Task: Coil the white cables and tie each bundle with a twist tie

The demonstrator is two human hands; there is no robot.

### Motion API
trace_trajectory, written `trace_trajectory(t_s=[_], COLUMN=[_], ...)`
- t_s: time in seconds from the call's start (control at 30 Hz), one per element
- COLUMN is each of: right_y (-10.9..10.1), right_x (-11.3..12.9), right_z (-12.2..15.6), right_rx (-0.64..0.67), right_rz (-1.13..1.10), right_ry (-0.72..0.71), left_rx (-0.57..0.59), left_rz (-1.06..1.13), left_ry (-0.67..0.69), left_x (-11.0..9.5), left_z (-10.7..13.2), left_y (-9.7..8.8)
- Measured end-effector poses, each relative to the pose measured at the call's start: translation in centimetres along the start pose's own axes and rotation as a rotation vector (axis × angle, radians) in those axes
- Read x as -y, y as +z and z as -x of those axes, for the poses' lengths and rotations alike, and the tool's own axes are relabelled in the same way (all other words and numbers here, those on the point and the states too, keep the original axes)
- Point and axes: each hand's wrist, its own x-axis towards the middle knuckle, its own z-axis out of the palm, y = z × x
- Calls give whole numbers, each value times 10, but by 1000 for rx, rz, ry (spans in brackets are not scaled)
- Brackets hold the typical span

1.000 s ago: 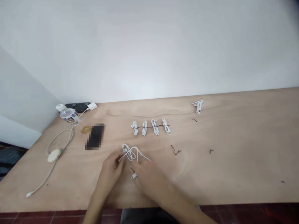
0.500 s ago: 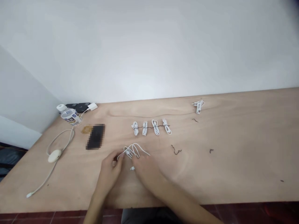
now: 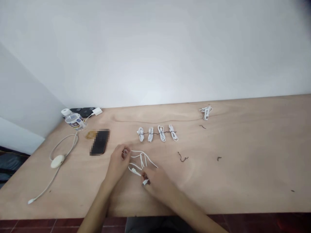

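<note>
A loose white USB cable [image 3: 133,170] lies in open loops on the wooden table [image 3: 218,187], between my two hands. My left hand [image 3: 119,158] has its fingertips closed on a part of this cable at the upper left of the loops. At the lower right, my right hand [image 3: 156,182] pinches the cable near one end, and a white plug sticks out below its fingers. The other plug rests on the table between the hands. Beyond them, several coiled white cables [image 3: 162,133] lie in a row, crossed by dark twist ties.
Another white cable bundle [image 3: 206,113] sits at the back right. Dark twist ties [image 3: 182,158] lie on the right. To the left are a blurred phone [image 3: 99,143], a plastic bottle [image 3: 75,121], a white adapter [image 3: 97,111] and a cord with a round switch [image 3: 57,161].
My left hand has moved a little away from me and my right hand slightly towards me. The cable loops between them have spread wider, and one plug is now at my right fingertips.
</note>
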Motion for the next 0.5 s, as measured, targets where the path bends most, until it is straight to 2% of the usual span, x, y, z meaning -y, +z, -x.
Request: trace_trajectory(t_s=[0.1,0.23,0.37,0.5], right_y=[3,2,-2,-2], right_x=[-6,-7,-5,-6], right_z=[9,17,21,24], right_rx=[-110,-178,-220,-248], right_rz=[-421,-783,-855,-790], right_ry=[92,259,309,226], left_rx=[-110,-141,-147,-67], left_rz=[-38,187,371,504], left_ry=[15,-155,-223,-288], left_x=[-7,-24,-47,-65], left_z=[3,18,38,50], left_y=[4,9,17,32])
